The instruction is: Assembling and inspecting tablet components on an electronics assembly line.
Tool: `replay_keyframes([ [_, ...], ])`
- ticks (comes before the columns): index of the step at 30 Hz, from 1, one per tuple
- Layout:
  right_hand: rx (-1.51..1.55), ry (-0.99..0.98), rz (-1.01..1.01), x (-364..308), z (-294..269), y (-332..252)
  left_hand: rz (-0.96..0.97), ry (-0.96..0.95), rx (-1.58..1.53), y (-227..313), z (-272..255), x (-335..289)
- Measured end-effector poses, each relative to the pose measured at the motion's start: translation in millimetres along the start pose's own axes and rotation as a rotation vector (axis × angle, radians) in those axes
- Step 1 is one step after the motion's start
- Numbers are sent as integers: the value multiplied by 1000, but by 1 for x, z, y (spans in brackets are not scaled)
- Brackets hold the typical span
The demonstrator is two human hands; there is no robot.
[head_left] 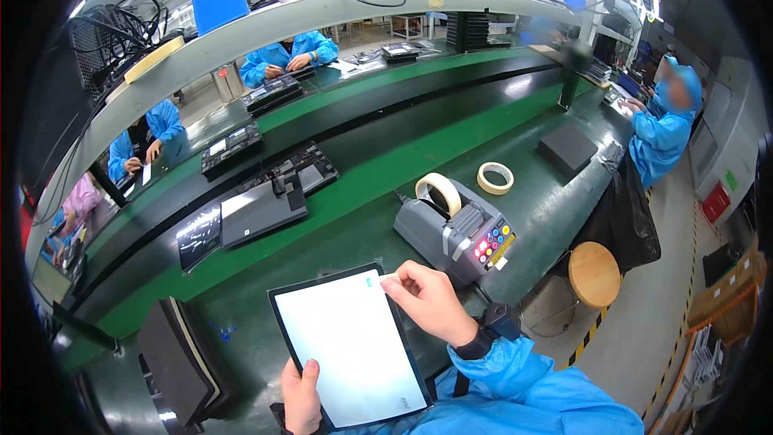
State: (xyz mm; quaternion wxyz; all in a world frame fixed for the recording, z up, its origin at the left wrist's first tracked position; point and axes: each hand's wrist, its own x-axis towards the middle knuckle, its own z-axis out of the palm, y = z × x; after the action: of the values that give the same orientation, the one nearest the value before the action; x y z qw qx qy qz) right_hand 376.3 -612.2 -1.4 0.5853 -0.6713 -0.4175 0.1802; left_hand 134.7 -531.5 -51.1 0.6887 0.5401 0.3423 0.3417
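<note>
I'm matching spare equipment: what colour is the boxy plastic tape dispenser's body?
Grey: the boxy plastic tape dispenser's body shows best in the head view.

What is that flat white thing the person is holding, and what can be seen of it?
The flat panel is thin and rectangular, tablet-like, with a smooth white face, dark border, small teal mark near the upper right corner and dark print near the lower right. It slants, top toward the left, before the green bench. The left hand grips its lower left edge, thumb on the face; the right hand's fingertips are at the upper right corner.
</note>
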Motion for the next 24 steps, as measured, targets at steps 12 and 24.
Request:
replay_keyframes([
  [12,804,194,501,-4,23,20,26,-22,90,7,15,-2],
  [24,-267,416,-189,-17,29,16,23,14,221,18,22,-12],
])
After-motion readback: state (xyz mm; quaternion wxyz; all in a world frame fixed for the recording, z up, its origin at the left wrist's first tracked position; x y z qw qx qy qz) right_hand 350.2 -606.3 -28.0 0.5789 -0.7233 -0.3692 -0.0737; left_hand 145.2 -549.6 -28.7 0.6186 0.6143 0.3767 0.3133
